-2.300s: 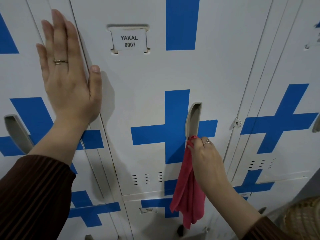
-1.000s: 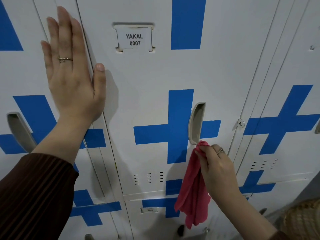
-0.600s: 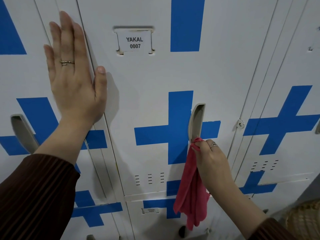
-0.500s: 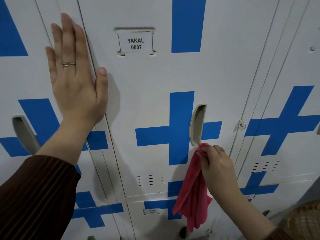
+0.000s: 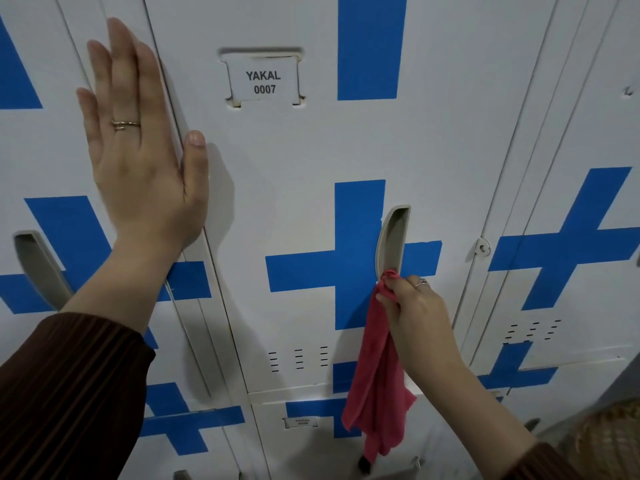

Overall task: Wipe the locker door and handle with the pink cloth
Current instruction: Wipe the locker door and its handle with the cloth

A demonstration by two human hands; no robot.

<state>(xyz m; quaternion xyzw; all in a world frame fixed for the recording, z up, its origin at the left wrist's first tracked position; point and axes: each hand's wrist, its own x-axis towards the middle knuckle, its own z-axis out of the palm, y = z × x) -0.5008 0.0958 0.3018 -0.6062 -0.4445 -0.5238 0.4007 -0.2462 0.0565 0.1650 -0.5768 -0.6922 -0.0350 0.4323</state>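
Quick tally at the locker wall!
Two hands up, left hand and right hand; two rings, left ring and right ring; one pink cloth; two recessed handles in plain sight, centre handle and left handle; two label cards, upper card and lower card; one padlock hasp; one woven basket.

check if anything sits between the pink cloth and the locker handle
Nothing visible. The right hand pinches the pink cloth, its bunched top at the lower end of the handle. The left hand lies flat at the left edge of the locker door, well clear.
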